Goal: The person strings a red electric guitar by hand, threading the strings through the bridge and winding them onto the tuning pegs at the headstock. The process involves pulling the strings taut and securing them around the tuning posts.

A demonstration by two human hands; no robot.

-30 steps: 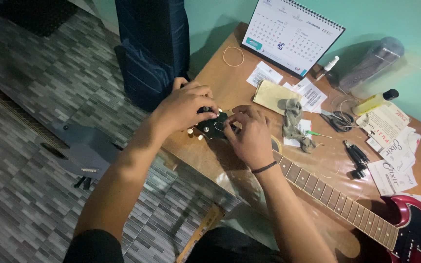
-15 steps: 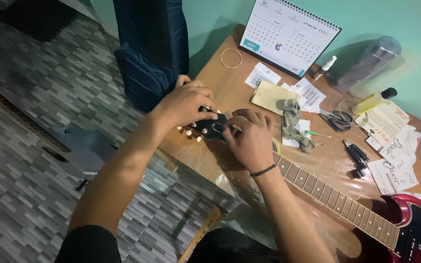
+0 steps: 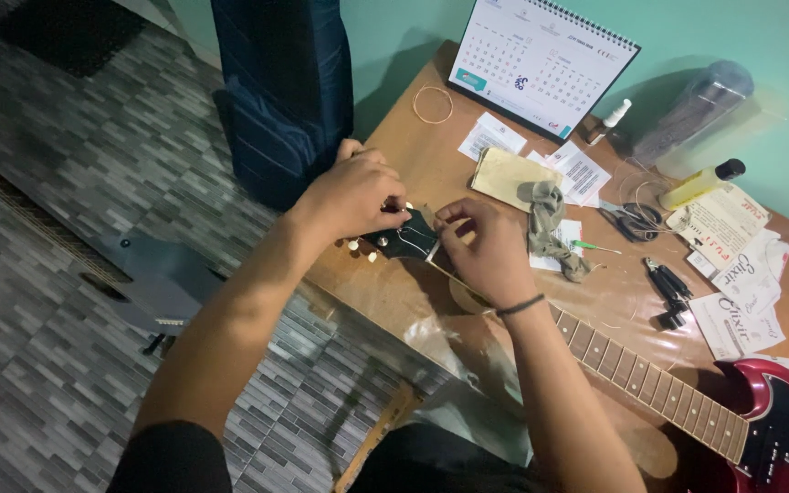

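Observation:
A red electric guitar (image 3: pixel 783 429) lies across the wooden desk (image 3: pixel 431 146), its fretted neck (image 3: pixel 650 383) running up left to a black headstock (image 3: pixel 404 239) with pale tuning pegs. My left hand (image 3: pixel 353 196) curls over the far end of the headstock, fingers pinched on a tuning peg. My right hand (image 3: pixel 481 246) rests on the headstock's near end, fingertips pinched at the strings; a dark band circles that wrist.
A desk calendar (image 3: pixel 541 64) stands at the back. Paper slips, a grey cloth (image 3: pixel 550 228), a yellow bottle (image 3: pixel 700 185), black pliers (image 3: pixel 668 292), scissors (image 3: pixel 632 219) and a coiled string (image 3: pixel 432 103) lie around. A dark blue case (image 3: pixel 285 91) leans beside the desk over the tiled floor.
Both hands stay on the headstock. The left hand's fingers have shifted slightly on the peg; the view has drifted a little.

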